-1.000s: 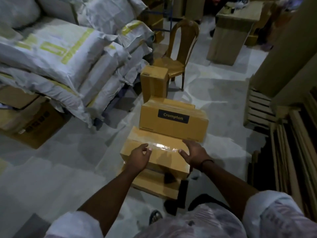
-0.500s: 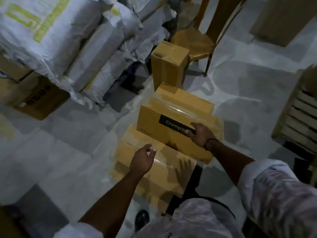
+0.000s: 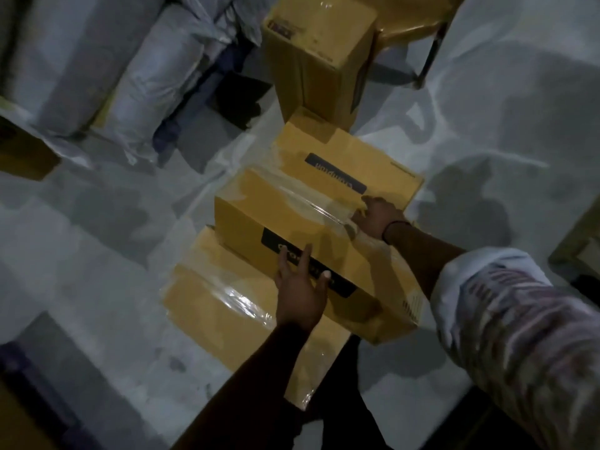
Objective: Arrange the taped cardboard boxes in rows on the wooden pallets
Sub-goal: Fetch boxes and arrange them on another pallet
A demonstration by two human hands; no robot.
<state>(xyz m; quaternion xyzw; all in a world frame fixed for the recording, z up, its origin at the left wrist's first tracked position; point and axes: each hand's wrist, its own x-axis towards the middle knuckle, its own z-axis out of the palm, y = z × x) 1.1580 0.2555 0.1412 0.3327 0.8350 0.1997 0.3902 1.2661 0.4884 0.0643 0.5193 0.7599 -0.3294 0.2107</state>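
Observation:
Several tan cardboard boxes sealed with clear tape stand in a line on the grey floor. The middle box (image 3: 259, 219) has a dark label on its front face. My left hand (image 3: 302, 287) presses flat against that face with straight fingers. On the box's top right, my right hand (image 3: 376, 219) has its fingers bent over the far edge. A lower taped box (image 3: 220, 297) lies in front of it. Behind it lies a box with an upside-down label (image 3: 373, 151). Farthest away stands an upright box (image 3: 318, 50).
Grey-white sacks (image 3: 146, 86) are piled at the upper left, with a cardboard box (image 3: 22, 157) at the left edge. A chair's seat and leg (image 3: 428, 56) show at the top right. My legs stand just behind the lower box. Bare floor lies to the right.
The camera has tipped down and closer. My left hand moved from the lower box to the labelled box's front face. My right hand moved from the label to the top's far edge.

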